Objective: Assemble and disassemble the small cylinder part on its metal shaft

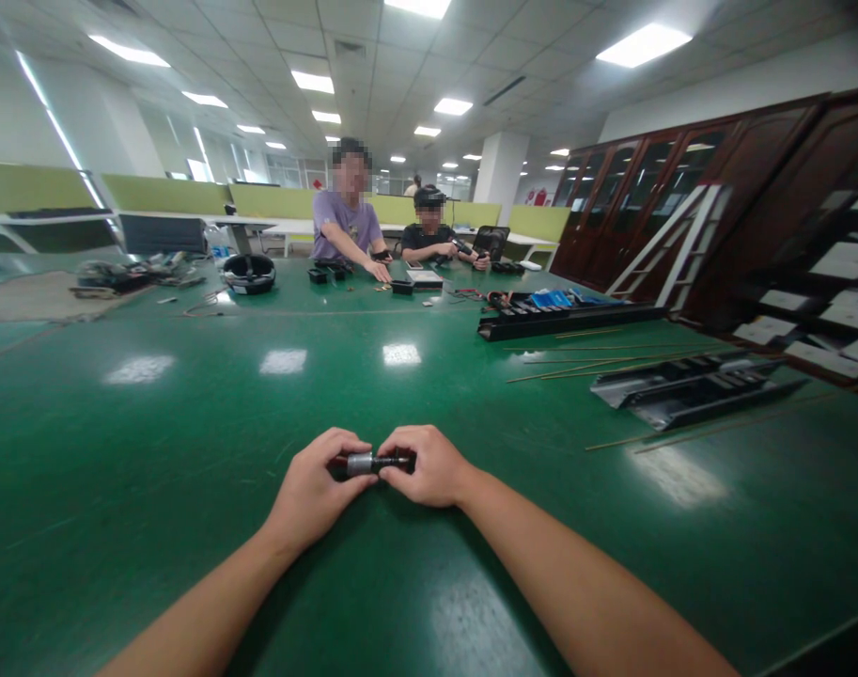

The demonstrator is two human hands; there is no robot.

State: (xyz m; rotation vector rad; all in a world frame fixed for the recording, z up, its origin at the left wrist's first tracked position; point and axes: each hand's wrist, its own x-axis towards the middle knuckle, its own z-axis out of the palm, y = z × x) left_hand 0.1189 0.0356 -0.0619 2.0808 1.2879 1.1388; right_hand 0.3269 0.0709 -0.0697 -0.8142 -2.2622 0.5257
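Now we have a small silver-and-black cylinder (359, 464) held level between our two hands, low over the green worktop (189, 489); whether it touches the surface, we cannot tell. Our left hand (308, 494) has its fingers (345, 440) pinched around the thicker, silver end, with the thumb below. Our right hand (425, 465) grips the thin, dark end, its fingers closed on it and nearly meeting those of the left.

To our right, well apart from the hands, lie some thin rods (576, 367) and a pair of metal channels (717, 395). Beyond them we see a long black rail (576, 322) with blue pieces (552, 298) behind its near edge. Across from us, a person in a purple shirt (340, 221) reaches over the worktop, near a black box (401, 287); beside them is a person in a dark shirt (418, 240).
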